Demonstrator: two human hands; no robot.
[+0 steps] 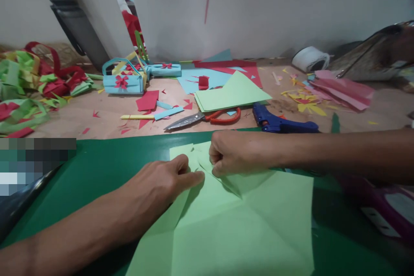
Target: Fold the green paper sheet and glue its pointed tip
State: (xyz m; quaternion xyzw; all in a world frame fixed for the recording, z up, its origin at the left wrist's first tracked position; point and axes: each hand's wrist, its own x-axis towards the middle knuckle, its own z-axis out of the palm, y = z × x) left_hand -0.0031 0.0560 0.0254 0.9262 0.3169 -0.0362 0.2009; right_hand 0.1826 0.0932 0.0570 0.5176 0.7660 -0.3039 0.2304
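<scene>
A large sheet of light green paper [246, 233], marked with creases and partly folded at its far end, lies before me on a dark green surface. My left hand [174, 177] pinches a flap near the paper's far left, thumb and curled fingers together. Just right of it, my right hand [229, 153] is closed on the raised far edge, its fingers bent inward. Between the two hands the paper buckles into small folds. The fingertips of both hands are partly hidden.
Beyond the green surface [106, 155] lie orange-handled scissors [207, 118], a blue glue gun [281, 123] and stacked green paper [231, 95]. Small blue paper bags [123, 84] stand at the back left. Paper scraps are scattered about. A purple-and-white object [388, 207] sits at right.
</scene>
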